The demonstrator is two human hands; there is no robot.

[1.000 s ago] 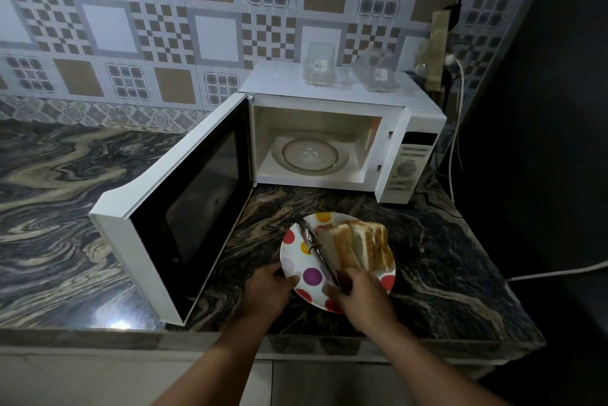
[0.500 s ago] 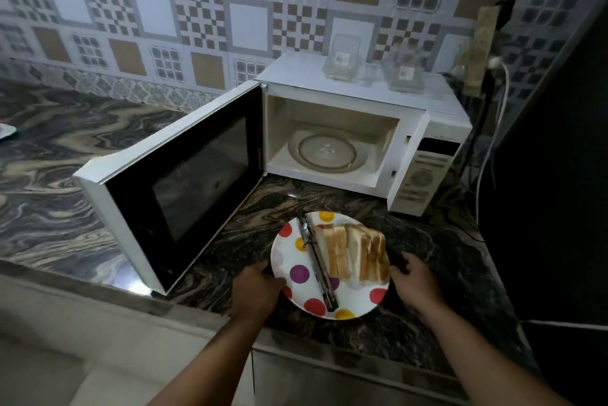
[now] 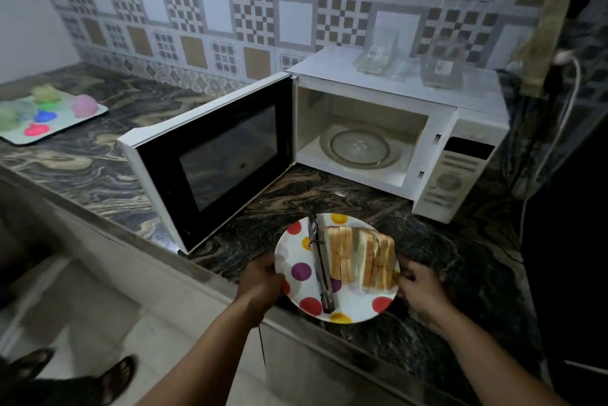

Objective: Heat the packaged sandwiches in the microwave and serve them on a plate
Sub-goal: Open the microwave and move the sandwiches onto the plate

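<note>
On the marbled counter (image 3: 98, 182) just before the open microwave (image 3: 378, 129), both hands clamp the polka-dot plate (image 3: 296, 287), left hand (image 3: 261, 284) curled on its left rim, right hand (image 3: 416, 287) on its right, sandwiches (image 3: 360, 257) and tongs (image 3: 320, 267) lying aboard.

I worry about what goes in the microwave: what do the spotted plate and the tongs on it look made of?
Plate: looks like melamine or glazed ceramic, glossy white with printed dots; which one I cannot tell. Tongs: likely stainless steel, grey and reflective, so keep them out of the microwave.
</note>
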